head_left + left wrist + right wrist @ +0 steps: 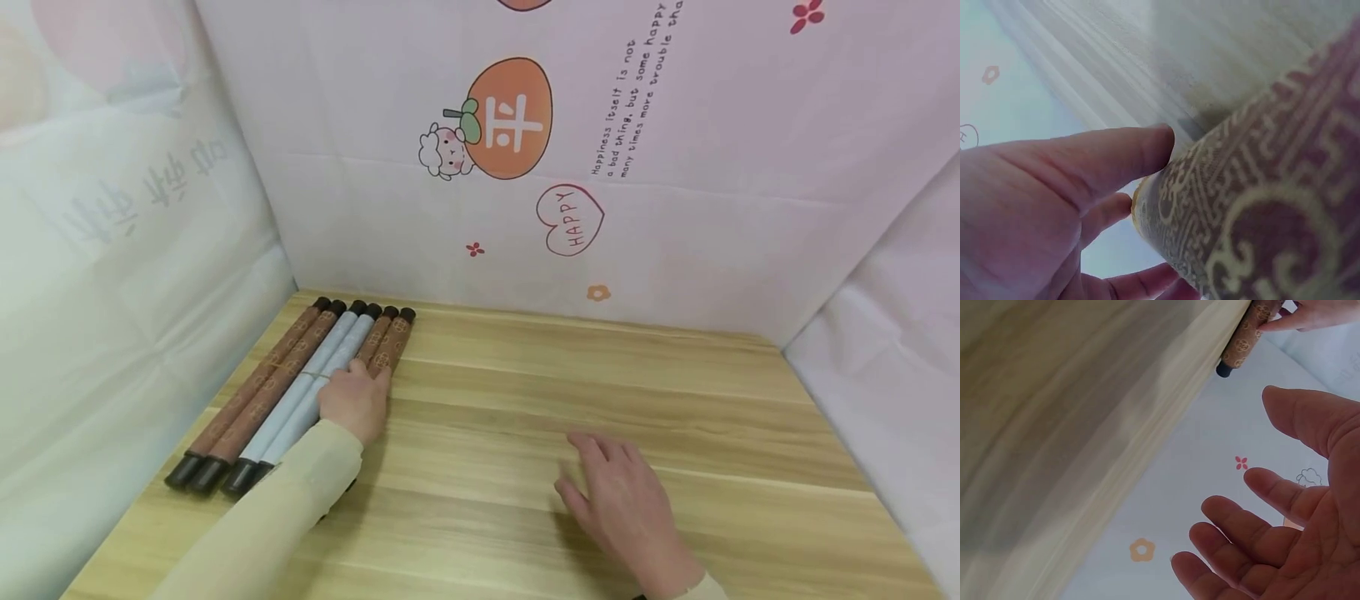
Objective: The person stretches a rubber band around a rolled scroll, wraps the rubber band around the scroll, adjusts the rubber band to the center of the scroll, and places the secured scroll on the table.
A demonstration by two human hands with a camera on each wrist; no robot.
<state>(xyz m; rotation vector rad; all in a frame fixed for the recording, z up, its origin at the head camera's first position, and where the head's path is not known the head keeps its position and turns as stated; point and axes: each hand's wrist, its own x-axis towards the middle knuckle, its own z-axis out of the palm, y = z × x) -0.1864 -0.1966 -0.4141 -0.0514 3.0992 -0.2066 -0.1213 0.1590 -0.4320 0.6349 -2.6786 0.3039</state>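
Note:
Several rolled scrolls with black end knobs lie side by side at the left of the wooden table. Two patterned brown scrolls [258, 408] are on the left, two pale blue scrolls [288, 408] in the middle, and two brown scrolls [399, 333] on the right. My left hand [356, 404] grips at the right-hand brown ones; in the left wrist view the thumb lies against one side of a brown scroll [1285, 206], fingers round the other. Whether it holds one or both, I cannot tell. Holding nothing, my right hand [626, 500] hovers with loosely bent fingers over the table's right half.
The wood-grain table [525, 392] meets a printed white cloth [712, 233] hanging at the back. More white cloth [135, 333] hangs along the left, and another cloth side [892, 333] bounds the right. A thin cord [315, 374] crosses the blue scrolls.

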